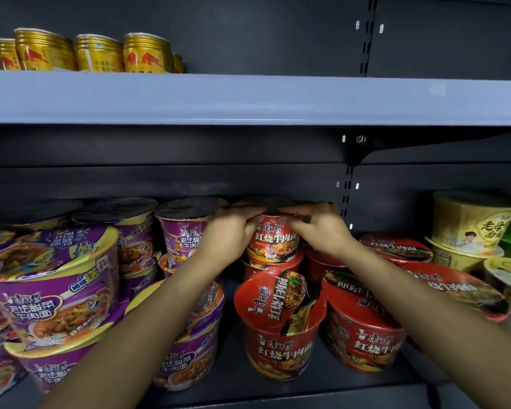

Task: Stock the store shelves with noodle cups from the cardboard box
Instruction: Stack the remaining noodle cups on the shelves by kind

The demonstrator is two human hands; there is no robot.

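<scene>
Both hands hold one red noodle cup [273,243] at the back of the lower shelf [278,394], where it sits on top of another red cup [270,268]. My left hand [230,231] curls round its upper left rim. My right hand [319,228] curls round its upper right rim. In front stand two more red cups, one [281,326] in the middle and one [363,335] to its right. The cardboard box is out of view.
Purple noodle cups [53,290] are stacked in several rows on the left. Yellow and green cups [469,225] stand at the right. Another red cup [396,246] sits behind my right forearm. Gold drink cans [98,53] line the upper shelf [248,98].
</scene>
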